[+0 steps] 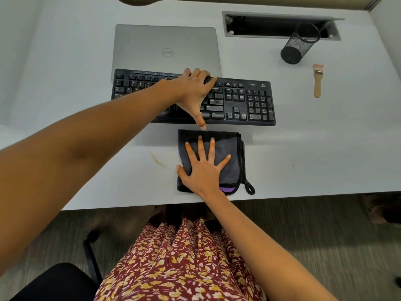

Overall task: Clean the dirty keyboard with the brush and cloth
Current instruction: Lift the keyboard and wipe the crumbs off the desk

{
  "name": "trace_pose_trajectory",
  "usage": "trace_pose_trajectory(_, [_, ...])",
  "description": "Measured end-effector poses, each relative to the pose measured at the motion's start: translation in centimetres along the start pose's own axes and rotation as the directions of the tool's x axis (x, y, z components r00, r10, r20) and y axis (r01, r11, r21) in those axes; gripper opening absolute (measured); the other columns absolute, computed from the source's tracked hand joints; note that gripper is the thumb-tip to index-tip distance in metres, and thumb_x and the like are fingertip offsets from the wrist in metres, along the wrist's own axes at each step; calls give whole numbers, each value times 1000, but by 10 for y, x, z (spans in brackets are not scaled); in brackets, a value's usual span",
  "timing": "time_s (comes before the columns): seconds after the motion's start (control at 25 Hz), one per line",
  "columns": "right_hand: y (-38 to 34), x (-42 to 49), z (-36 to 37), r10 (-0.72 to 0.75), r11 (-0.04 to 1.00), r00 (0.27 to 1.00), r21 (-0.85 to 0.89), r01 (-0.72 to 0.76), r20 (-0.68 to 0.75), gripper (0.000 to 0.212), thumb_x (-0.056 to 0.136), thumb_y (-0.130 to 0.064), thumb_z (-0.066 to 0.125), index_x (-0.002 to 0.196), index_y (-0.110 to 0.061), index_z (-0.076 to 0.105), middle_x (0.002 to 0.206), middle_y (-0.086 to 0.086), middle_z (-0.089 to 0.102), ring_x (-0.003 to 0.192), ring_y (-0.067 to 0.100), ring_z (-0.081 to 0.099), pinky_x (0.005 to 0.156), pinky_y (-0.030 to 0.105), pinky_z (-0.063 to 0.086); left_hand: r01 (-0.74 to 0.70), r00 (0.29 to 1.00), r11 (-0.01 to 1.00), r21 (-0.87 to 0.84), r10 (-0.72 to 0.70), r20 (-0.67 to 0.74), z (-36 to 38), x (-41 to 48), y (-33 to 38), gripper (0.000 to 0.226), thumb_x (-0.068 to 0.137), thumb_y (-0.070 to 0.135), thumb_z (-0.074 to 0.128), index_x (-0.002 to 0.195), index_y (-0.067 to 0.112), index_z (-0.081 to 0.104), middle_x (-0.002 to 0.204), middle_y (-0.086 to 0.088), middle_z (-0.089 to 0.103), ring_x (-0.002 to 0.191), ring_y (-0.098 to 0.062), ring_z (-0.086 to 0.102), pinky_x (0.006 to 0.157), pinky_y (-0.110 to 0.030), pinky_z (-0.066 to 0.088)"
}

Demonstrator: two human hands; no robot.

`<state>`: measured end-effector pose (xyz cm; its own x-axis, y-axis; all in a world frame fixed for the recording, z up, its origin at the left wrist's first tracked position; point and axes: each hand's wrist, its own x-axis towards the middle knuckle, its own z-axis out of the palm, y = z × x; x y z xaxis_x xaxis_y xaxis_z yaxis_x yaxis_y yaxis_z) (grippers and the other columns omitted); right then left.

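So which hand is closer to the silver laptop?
Left. The left hand spans the keyboard, fingers curled over its far edge right beside the laptop; the right hand lies flat on the cloth, on the keyboard's near side.

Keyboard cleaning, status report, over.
Left hand holds keyboard. Right hand flat on cloth. Brush lies apart, right of keyboard. Nothing in the way.

White desk [303, 148]: laptop [165, 48], keyboard [243, 101], cloth [225, 148], brush [317, 82], cup [300, 44]
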<state>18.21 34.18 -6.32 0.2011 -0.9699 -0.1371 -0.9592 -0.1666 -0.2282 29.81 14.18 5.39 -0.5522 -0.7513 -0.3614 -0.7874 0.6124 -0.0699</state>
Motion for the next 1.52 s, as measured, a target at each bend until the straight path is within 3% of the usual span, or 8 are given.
trace_pose_trajectory(0.2, [-30, 20, -4, -107, 992, 989, 76, 100, 98, 73, 80, -40, 49, 150, -40, 26, 164, -3, 6, 149, 29, -14, 98, 80, -12, 7, 1000, 1000, -8, -7, 2, 4, -12, -9, 152, 45, 96, 57, 155, 5, 3, 154, -24, 17, 140, -42, 20, 114, -57, 21])
trace_pose_trajectory(0.4, [-56, 30, -8, -258, 961, 955, 140, 238, 150, 67, 80, -25, 53, 143, -43, 37, 161, -12, 15, 150, 20, -9, 100, 78, -15, 18, 1000, 1000, -18, -18, -6, 7, -22, -18, 154, 43, 96, 59, 154, 5, 4, 153, -24, 18, 138, -42, 22, 113, -56, 22])
trace_pose_trajectory(0.6, [-44, 38, -25, -560, 828, 770, 215, 517, 305, 52, 86, -18, 51, 132, -43, 52, 156, -20, 27, 149, 10, -2, 103, 77, -13, 27, 999, 999, -33, -28, -24, 8, -27, -23, 155, 42, 96, 60, 154, 4, 5, 152, -24, 19, 137, -42, 23, 113, -56, 22])
trace_pose_trajectory(0.68, [-35, 43, -34, -592, 805, 727, 305, 509, 347, 41, 87, -25, 55, 125, -38, 59, 152, -19, 37, 149, 9, 6, 105, 71, -16, 36, 999, 999, -37, -37, -27, 9, -31, -25, 154, 43, 96, 59, 154, 4, 4, 152, -24, 19, 137, -42, 23, 113, -56, 22])
trace_pose_trajectory(0.8, [-47, 49, -36, -487, 830, 856, 396, 392, 175, 36, 87, -49, 58, 118, -31, 65, 136, -11, 56, 140, 13, 29, 112, 67, 7, 41, 999, 998, -40, -43, -32, 11, -36, -26, 153, 45, 95, 60, 154, 3, 4, 152, -24, 19, 137, -42, 23, 112, -56, 23])
trace_pose_trajectory(0.92, [-74, 38, -10, -408, 904, 910, 166, 393, 69, 48, 92, -59, 47, 129, -31, 60, 151, -1, 40, 145, 25, 20, 113, 66, 10, 52, 998, 997, -54, -53, -25, 12, -40, -27, 153, 45, 94, 61, 154, 4, 4, 152, -24, 19, 137, -42, 23, 112, -57, 22])
trace_pose_trajectory(1.16, [-72, 15, 14, -492, 868, 870, 81, 489, 26, 51, 95, -54, 23, 124, -40, 63, 155, -5, 35, 148, 25, 14, 115, 62, 2, 67, 997, 996, -59, -69, -30, 17, -47, -29, 154, 43, 95, 61, 154, 4, 6, 152, -24, 21, 137, -42, 24, 111, -57, 24])
trace_pose_trajectory(1.52, [-39, -13, 6, -611, 791, 784, 107, 602, 110, 37, 92, -55, 50, 125, -43, 62, 159, -8, 26, 150, 18, 5, 114, 65, -7, 74, 997, 996, -56, -75, -21, 14, -48, -14, 152, 45, 92, 63, 154, 3, 6, 151, -25, 20, 137, -42, 23, 112, -57, 22])
